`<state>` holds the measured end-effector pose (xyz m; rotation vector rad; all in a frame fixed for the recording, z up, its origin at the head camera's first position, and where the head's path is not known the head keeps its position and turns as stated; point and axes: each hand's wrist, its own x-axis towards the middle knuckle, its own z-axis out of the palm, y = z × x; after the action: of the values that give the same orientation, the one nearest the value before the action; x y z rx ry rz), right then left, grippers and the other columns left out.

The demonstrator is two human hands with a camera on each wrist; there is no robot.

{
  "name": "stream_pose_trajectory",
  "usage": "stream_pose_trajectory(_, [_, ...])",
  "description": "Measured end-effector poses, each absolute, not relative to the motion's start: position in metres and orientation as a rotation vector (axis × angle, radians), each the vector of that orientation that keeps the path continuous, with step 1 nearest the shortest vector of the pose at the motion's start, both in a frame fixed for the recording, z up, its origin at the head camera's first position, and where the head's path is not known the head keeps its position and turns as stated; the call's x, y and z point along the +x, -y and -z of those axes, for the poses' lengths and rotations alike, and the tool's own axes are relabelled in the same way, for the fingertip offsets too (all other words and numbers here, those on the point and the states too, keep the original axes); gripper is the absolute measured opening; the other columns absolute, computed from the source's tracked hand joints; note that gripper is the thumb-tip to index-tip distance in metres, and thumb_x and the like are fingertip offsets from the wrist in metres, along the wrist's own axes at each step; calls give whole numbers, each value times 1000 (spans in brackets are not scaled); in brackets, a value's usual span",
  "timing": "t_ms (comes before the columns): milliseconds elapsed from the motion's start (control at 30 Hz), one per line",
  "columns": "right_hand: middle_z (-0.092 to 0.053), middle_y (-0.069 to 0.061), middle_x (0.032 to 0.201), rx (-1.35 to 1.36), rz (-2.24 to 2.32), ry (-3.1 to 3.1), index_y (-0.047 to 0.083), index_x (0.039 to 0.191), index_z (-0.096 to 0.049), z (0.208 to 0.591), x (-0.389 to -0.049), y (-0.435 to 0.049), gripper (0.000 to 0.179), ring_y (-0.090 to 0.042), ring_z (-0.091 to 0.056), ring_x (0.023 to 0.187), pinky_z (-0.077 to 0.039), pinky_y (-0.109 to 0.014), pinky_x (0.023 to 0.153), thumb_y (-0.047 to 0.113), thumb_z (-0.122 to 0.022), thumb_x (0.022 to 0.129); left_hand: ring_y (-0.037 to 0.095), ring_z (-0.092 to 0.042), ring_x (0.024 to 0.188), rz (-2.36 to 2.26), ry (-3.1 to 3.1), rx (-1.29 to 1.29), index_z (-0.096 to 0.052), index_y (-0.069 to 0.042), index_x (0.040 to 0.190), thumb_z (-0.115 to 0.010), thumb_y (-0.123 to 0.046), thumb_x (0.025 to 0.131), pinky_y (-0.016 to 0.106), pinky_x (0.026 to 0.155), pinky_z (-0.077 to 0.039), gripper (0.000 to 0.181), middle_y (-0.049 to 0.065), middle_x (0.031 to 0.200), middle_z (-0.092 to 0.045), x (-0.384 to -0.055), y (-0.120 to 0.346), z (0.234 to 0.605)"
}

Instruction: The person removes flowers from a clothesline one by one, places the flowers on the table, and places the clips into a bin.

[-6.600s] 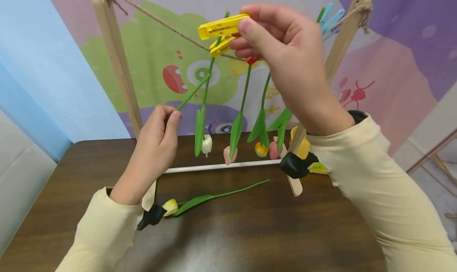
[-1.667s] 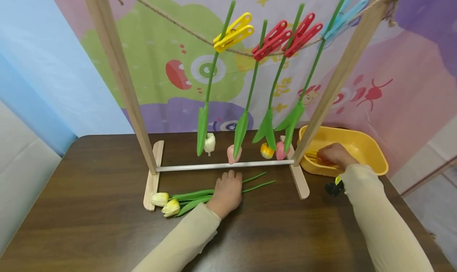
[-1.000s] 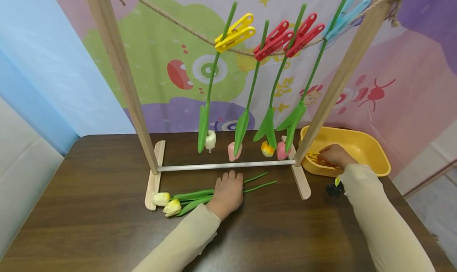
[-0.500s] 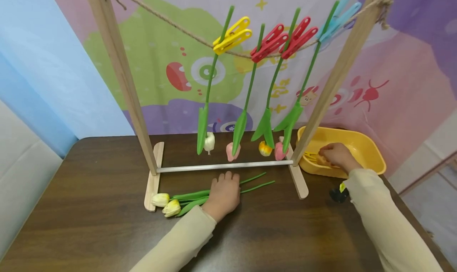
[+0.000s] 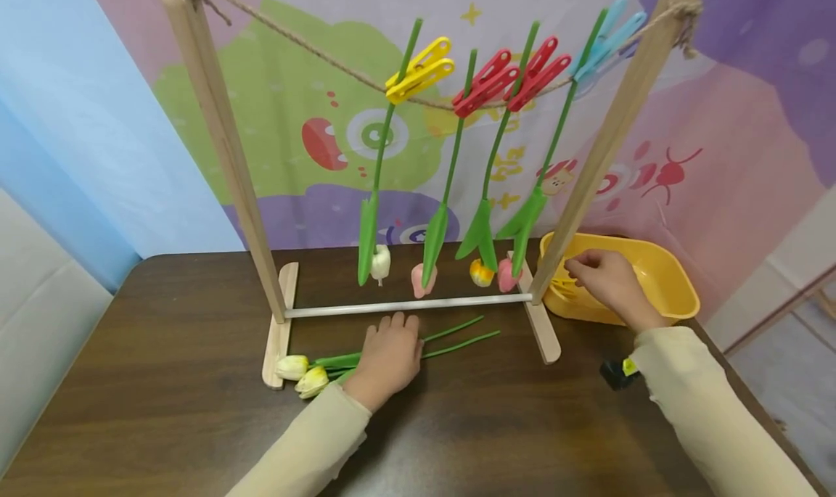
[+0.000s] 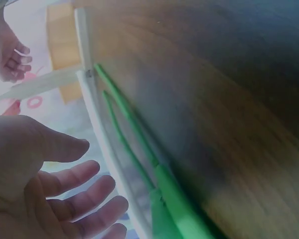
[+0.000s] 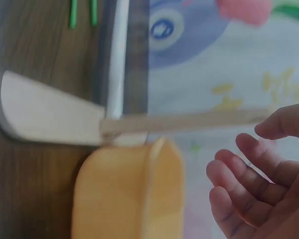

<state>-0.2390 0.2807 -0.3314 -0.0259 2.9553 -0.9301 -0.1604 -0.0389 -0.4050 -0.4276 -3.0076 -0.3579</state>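
My left hand [image 5: 388, 355] is over two yellow-white tulips [image 5: 311, 382] lying on the table, its fingers relaxed. The left wrist view shows its thumb and fingers spread, beside the green stems [image 6: 134, 134], with nothing gripped. My right hand [image 5: 610, 283] hangs over the yellow basin [image 5: 675, 286], fingers loosely bent. In the right wrist view its thumb stands apart from the fingers and nothing is between them. Yellow clothespins [image 5: 564, 288] lie in the basin, partly hidden by the hand and post.
A wooden rack with a left post [image 5: 225, 156], a right post [image 5: 610, 141] and a white bar [image 5: 405, 307] carries a rope [image 5: 294, 38]. Several tulips hang head-down from it by a yellow clothespin [image 5: 421, 72], red clothespins [image 5: 486, 83] and a blue clothespin [image 5: 604, 47].
Earlier my hands held a tulip and a yellow clothespin at the rope; that tulip now lies with the other. Lately my right hand has risen from the basin and my left has shifted left.
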Motion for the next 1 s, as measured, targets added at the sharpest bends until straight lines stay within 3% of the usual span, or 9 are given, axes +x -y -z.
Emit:
stream_pose_trajectory(233, [-69,-10,81,-161,977,-2980,3,89,-68,314,-216,-255,33,-11,-58,64,-44,-25,57,33,-56,91,25,-54,79,449,2963,-373,-58,-10,88,-59,-22,91,38,63,-40,13,7,85,-57,-150,57,391])
stream_pose_trajectory(467, [-67,-2,73,-281,1022,-2902,8,84,-69,295,-198,-233,23,-13,-57,66,-42,-24,57,28,-58,90,26,-58,82,608,2944,-305,-61,-10,93,-59,-22,91,43,68,-46,12,6,87,-61,-141,77,372])
stream_pose_trajectory(667, [-66,-5,75,-403,1105,-2833,8,84,-69,278,-186,-219,23,-10,-59,66,-46,-22,60,28,-60,90,18,-56,72,835,2806,-251,-62,-8,90,-61,-18,89,36,65,-45,10,3,80,-61,-134,90,351])
stream_pose_trajectory(1000, [-67,-4,80,-438,1159,-2804,11,90,-68,258,-177,-200,24,-13,-61,70,-49,-25,65,34,-60,90,15,-54,76,1131,2598,-162,-61,-10,94,-60,-21,90,31,67,-46,12,2,83,-60,-128,97,323])
